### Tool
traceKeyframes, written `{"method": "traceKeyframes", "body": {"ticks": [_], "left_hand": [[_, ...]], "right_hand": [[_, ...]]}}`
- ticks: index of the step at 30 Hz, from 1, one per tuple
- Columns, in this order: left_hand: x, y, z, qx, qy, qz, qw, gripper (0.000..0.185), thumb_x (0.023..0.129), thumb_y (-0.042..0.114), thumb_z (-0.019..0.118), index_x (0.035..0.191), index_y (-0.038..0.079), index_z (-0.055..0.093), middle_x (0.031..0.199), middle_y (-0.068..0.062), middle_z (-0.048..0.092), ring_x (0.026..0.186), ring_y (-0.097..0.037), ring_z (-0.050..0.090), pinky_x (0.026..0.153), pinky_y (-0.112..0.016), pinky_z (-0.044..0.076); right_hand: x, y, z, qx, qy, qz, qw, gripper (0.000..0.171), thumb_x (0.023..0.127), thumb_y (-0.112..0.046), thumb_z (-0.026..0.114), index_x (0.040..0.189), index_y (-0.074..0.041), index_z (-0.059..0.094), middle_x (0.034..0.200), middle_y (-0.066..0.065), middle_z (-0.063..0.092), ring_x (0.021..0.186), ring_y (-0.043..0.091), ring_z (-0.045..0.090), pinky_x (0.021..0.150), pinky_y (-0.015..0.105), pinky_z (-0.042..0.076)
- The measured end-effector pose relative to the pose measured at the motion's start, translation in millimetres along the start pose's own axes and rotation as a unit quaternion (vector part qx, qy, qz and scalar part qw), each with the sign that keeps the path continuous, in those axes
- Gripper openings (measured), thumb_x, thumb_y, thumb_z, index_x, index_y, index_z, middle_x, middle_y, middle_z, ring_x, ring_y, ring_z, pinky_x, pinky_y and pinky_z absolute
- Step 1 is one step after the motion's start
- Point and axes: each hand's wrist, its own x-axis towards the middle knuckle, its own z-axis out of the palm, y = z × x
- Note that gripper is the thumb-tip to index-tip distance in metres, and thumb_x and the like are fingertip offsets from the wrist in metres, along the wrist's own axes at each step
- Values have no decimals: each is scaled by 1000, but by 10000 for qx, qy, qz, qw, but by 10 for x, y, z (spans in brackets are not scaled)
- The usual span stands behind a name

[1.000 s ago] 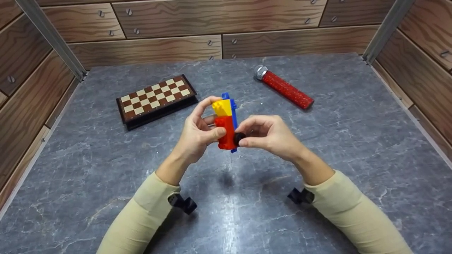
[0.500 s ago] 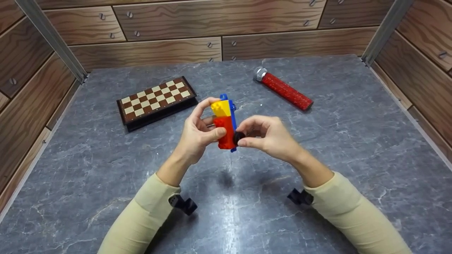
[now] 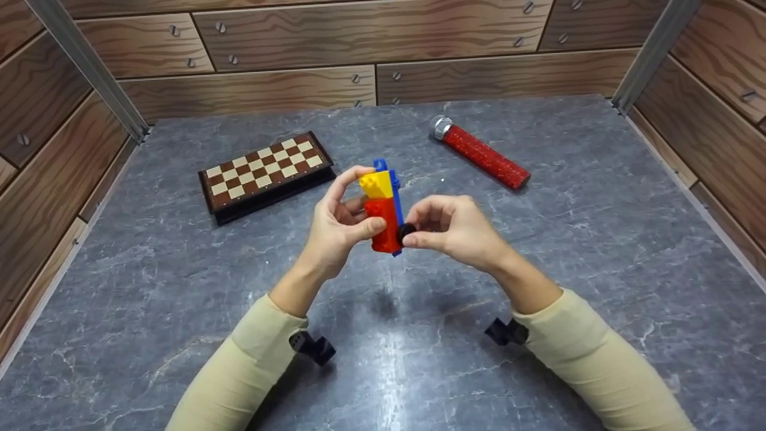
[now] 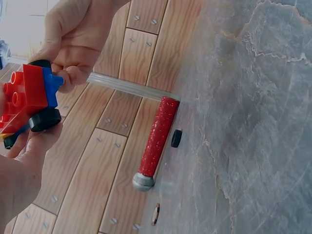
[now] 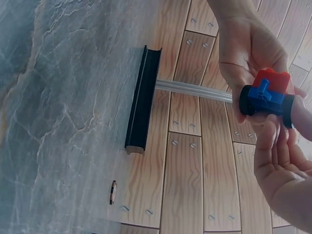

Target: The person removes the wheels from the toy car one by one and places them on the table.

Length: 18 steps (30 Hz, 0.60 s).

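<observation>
A toy car of building blocks (image 3: 383, 227), red and yellow on a blue base, is held up over the table. My left hand (image 3: 341, 221) grips it by the sides, thumb across the red block. At its near end on the right, my right hand (image 3: 458, 227) pinches a black wheel (image 3: 406, 233) between thumb and fingertips, right at the blue base. The left wrist view shows a black wheel (image 4: 45, 120) on the car's other side, below studded red blocks (image 4: 33, 87). A blue peg (image 5: 263, 88) juts from the end between both wheels in the right wrist view.
A folded chessboard (image 3: 266, 173) lies at the back left of the marbled table (image 3: 179, 287). At the back right lies a red glittery microphone (image 3: 485, 154). The left wrist view also shows a small black disc (image 4: 176, 138) and a thin round piece (image 4: 155, 214) on the table.
Both hands keep their hold on the toy car and the wheel. Toy and hands have shifted only very slightly; the head view has tilted up a little.
</observation>
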Motion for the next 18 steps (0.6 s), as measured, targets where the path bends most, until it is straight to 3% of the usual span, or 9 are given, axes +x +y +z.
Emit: {"method": "traceKeyframes", "body": {"ticks": [10, 18], "left_hand": [[11, -22, -2, -20, -67, 79, 9999, 60, 73, 2, 77, 124, 12, 48, 108, -24, 59, 90, -38, 61, 76, -41, 53], [8, -15, 17, 18, -54, 104, 9999, 59, 74, -2, 75, 125, 10, 47, 107, -25, 60, 91, -38, 61, 77, -42, 53]], "right_hand": [[39, 41, -10, 224, -550, -194, 9980, 18, 78, 2, 72, 88, 7, 59, 80, 12, 61, 68, 20, 55, 63, 25, 49], [32, 53, -4, 173, -605, -454, 9970, 16, 79, 2, 71, 87, 8, 59, 80, 12, 60, 67, 20, 54, 62, 25, 49]]}}
